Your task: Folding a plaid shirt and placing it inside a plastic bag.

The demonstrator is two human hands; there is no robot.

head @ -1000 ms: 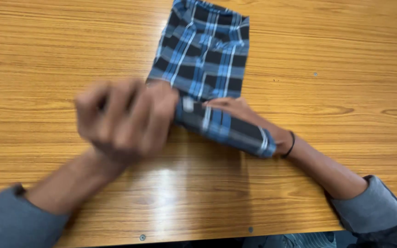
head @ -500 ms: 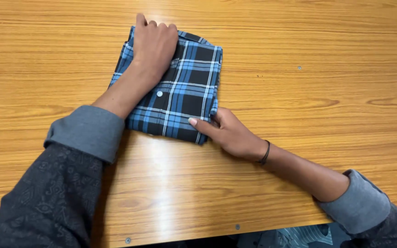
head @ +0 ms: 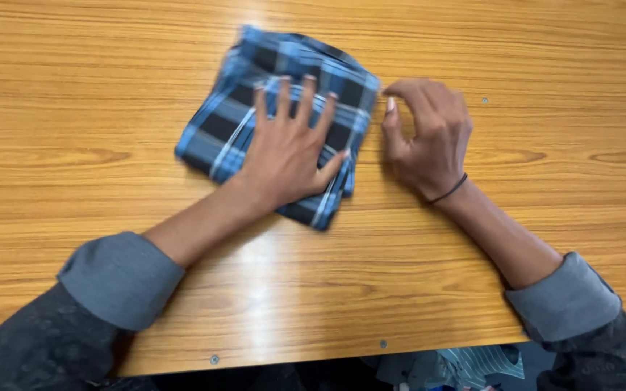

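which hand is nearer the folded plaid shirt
Left. The left hand lies flat on top of the folded plaid shirt, fingers spread. The right hand is curled on the table just beside the shirt's right edge.

Plain indoor workspace: wooden laminate table point(head: 110, 87), screw-fastened edge; room type unclear.

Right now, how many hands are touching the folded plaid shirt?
1. The left hand lies flat, fingers spread, on the folded plaid shirt. The right hand is curled on the wooden table just beside the shirt's right edge, seemingly apart.
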